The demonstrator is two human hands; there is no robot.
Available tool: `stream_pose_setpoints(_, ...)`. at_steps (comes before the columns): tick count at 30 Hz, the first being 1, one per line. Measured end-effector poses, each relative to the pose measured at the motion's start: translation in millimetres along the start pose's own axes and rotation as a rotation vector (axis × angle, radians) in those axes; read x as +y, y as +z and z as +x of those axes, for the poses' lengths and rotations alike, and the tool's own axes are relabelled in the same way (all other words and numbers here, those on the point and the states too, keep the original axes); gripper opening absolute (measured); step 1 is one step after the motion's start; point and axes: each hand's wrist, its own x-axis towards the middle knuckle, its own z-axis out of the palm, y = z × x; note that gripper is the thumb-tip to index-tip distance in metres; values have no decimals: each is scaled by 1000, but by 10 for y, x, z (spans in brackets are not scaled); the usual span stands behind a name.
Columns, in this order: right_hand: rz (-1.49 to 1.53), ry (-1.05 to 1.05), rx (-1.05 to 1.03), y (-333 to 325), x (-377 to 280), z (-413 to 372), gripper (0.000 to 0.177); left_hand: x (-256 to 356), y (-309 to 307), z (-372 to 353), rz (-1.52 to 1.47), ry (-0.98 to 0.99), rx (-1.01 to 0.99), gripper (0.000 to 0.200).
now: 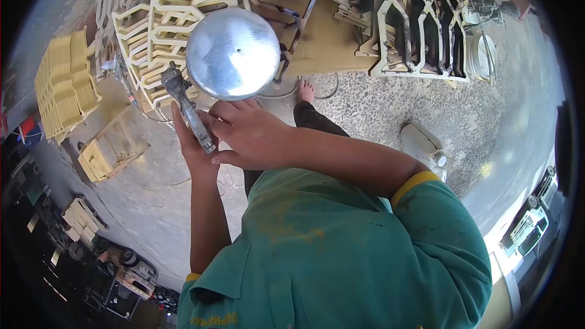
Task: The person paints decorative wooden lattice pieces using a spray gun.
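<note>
A grey metal spray gun (194, 116) slants between my two hands, its nozzle end pointing up and left. My left hand (198, 149) is closed around its left side and underside. From the right, my right hand (253, 134) reaches across with its fingers and thumb on the gun's rear part. A large, round, shiny metal cup (233, 55) lies just above my right hand and beside the gun's front. How the cup joins the gun is hidden.
Cream lattice frames (177, 6) are stacked behind the cup. Dark-stained frames (420, 24) stand at the upper right. Yellowish curved pieces (67, 85) and a small frame (100, 158) are at left. A hose (329, 88) runs near a bare foot (306, 91). A pale container (420, 140) sits right.
</note>
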Motion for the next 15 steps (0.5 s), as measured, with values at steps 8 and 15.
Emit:
stream_pose_setpoints(8,-79,908,632,-124,2498,-238,39,-120,-604,-717,138,-119,51,6)
stream_pose_setpoints(15,314,976,448,-347,3035,-211,38,-548,-1352,-1302,287,-23,224,18)
